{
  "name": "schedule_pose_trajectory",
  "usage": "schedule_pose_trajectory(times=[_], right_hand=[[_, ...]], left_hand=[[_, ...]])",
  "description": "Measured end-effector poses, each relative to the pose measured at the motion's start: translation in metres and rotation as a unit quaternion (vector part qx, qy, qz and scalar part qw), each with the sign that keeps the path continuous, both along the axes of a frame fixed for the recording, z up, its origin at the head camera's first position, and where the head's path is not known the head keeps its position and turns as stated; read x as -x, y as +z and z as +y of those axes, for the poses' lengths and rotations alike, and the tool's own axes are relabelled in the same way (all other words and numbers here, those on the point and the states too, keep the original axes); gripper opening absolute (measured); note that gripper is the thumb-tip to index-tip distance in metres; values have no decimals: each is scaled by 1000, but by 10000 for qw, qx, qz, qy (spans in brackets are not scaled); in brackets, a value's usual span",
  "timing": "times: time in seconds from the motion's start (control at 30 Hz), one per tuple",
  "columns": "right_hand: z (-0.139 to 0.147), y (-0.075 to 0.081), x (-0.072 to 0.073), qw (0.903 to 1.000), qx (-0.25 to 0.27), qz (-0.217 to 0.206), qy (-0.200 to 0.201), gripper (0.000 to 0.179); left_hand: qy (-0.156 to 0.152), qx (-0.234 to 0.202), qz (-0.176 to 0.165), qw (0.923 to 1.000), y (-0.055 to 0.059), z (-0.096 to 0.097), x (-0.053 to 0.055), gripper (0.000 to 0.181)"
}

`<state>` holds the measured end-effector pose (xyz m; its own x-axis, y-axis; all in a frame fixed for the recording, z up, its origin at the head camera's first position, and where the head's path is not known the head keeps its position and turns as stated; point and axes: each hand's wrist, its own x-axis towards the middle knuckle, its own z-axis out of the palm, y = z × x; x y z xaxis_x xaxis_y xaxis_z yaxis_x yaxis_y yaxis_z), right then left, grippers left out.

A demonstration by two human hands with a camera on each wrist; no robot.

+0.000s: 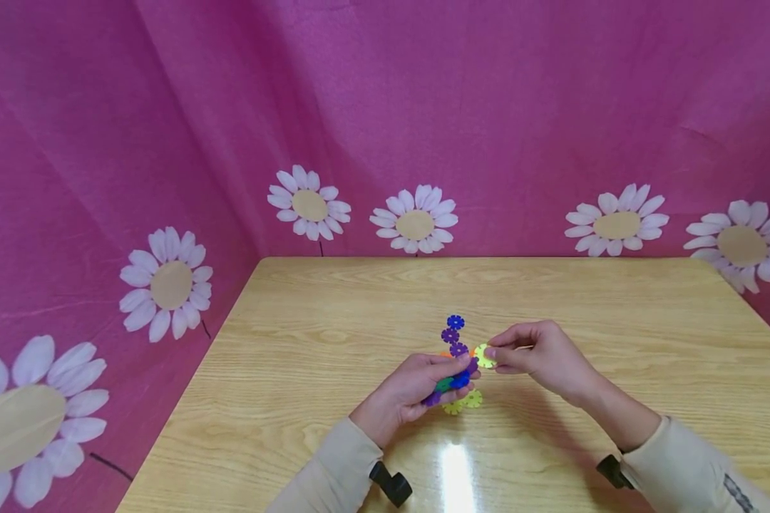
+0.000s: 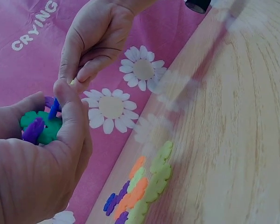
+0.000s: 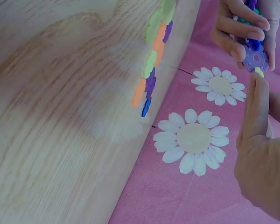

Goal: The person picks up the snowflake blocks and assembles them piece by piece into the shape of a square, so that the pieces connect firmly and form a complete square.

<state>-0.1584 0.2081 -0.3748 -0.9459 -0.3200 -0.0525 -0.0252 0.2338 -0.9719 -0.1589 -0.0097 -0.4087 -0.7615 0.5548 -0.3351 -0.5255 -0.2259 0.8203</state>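
Note:
My left hand grips a cluster of joined plastic snowflake discs with notched rims, among them a green disc, a blue disc and a purple disc. Thumb and fingers of my right hand pinch a yellow disc by its edge. In the right wrist view the yellow disc meets the rim of the purple disc; whether their notches interlock cannot be told. Both hands are above the table, and the left palm and fingers hide part of the cluster.
On the wooden table behind and below the left hand lie more discs: a blue disc, purple discs, orange discs and yellow-green discs. A pink curtain with large daisies borders the table's far and left edges.

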Motion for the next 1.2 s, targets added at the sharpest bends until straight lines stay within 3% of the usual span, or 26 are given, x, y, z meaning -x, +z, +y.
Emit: schedule_pose_trajectory(times=[0.27,0.57,0.9,1.2], right_hand=[[0,1,2,9995,16,-112,298,29],[1,-3,1,9985,113,-429,307,29],[4,-1,4,9980,89,-373,507,31],[2,-6,3,9965,464,-663,194,31]], left_hand=[[-6,158,129,9998,-2,-2,-1,40],[-78,554,425,9975,-5,-2,0,37],[-161,739,646,9950,-2,-1,-1,31],[8,603,703,9957,-4,1,1,34]])
